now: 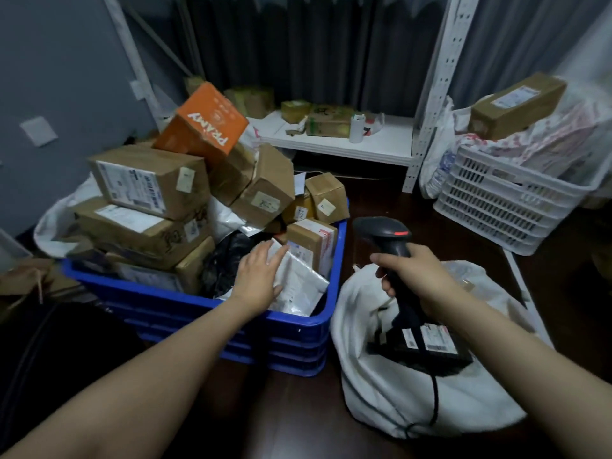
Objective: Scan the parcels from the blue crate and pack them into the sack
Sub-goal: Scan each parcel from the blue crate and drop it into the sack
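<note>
from the head camera: my left grip [261, 276] lies flat on a white plastic mailer [299, 286] in the near right corner of the blue crate [291, 346], fingers straight and a little spread, not curled round it. the crate is heaped with brown cardboard parcels [149, 183], and an orange box [203, 122] sits tilted on top at the far side. my right grip [415, 276] is wrapped tight round the handle of the black scanner [384, 231], held above the sack, a red light showing on its head. the white sack [397, 402] sits just right of the crate, mouth open, with a black parcel [433, 346] bearing white labels lying inside. farther right stands a white slatted basket [496, 207] with a long brown box [516, 104] on top of its load.
</note>
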